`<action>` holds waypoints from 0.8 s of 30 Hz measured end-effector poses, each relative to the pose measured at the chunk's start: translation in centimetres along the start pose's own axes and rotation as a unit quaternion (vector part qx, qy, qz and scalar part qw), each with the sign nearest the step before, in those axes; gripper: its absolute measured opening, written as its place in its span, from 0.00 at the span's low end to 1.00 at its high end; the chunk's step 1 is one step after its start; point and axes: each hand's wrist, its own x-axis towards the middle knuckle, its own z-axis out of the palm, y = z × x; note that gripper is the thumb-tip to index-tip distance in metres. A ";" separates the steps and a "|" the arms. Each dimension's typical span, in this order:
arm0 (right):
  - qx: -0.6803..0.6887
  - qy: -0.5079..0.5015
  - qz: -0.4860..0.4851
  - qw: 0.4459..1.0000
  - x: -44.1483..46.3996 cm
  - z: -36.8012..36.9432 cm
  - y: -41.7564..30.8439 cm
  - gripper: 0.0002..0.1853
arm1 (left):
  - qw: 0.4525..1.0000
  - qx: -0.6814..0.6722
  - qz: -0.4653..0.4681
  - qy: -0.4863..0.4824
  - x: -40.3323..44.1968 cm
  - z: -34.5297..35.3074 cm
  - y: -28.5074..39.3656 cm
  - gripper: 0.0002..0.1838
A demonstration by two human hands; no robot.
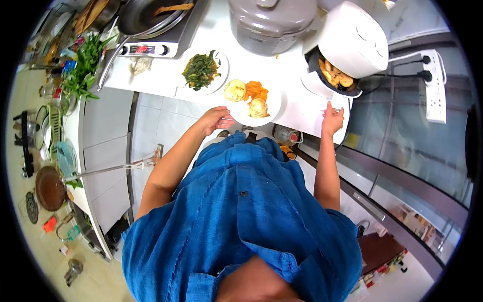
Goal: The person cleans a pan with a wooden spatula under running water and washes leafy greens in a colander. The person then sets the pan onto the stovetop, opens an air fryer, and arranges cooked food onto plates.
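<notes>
My left hand (217, 120) is at the left rim of a white plate (271, 111), its fingers closed on the edge and partly hidden by it. Two pale golden round pieces (235, 90) and some orange pieces (257, 90) lie on this plate, which reaches over the counter's front edge. At the right, my right hand (333, 120) closes around the white handle (337, 99) of an air fryer drawer. Behind it, the drawer (313, 83) is partly out of the white air fryer (354, 35), and browned food slices (334, 74) show in its dark basket.
A plate of cooked greens (201, 72) sits left of the round pieces. A grey cooker (271, 30) stands at the back. On the left are a hob (151, 49) and a pan (146, 17) with a wooden spatula (173, 8). A power strip (435, 85) is at the right.
</notes>
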 end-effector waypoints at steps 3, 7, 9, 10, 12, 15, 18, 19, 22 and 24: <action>-0.061 0.061 -0.033 0.996 0.0 0.1 -0.3 0.36 | 1.000 0.007 -0.001 0.016 -0.3 0.4 0.2 0.19; -0.081 0.052 -0.014 0.995 0.3 0.5 -0.7 0.36 | 1.000 0.002 -0.004 0.006 -0.2 0.6 0.1 0.17; -0.081 0.042 0.003 0.996 0.6 0.8 -0.6 0.36 | 1.000 0.007 -0.006 -0.004 0.2 0.5 -0.2 0.15; -0.089 0.044 0.000 0.995 0.6 1.0 -0.6 0.36 | 1.000 0.013 -0.007 -0.009 0.5 0.5 -0.3 0.14; -0.119 0.058 -0.017 0.991 0.3 1.0 -1.1 0.37 | 1.000 0.014 -0.008 -0.010 0.7 0.7 -0.5 0.14; -0.155 0.040 -0.043 0.986 0.4 0.0 -1.5 0.36 | 1.000 0.013 -0.012 -0.002 0.6 1.2 -0.4 0.14; -0.177 0.025 -0.060 0.982 0.1 -1.1 -3.2 0.36 | 1.000 0.021 -0.015 0.001 0.3 1.5 0.0 0.13; -0.179 0.030 -0.063 0.981 0.3 -0.8 -3.0 0.35 | 1.000 0.020 -0.015 0.003 0.2 1.5 0.1 0.13; -0.185 0.038 -0.059 0.980 0.4 0.1 -2.7 0.34 | 1.000 0.015 -0.014 -0.004 0.1 1.4 -0.2 0.13; -0.183 0.036 -0.064 0.980 0.2 0.0 -3.0 0.34 | 1.000 0.024 -0.015 -0.003 0.0 1.4 -0.1 0.13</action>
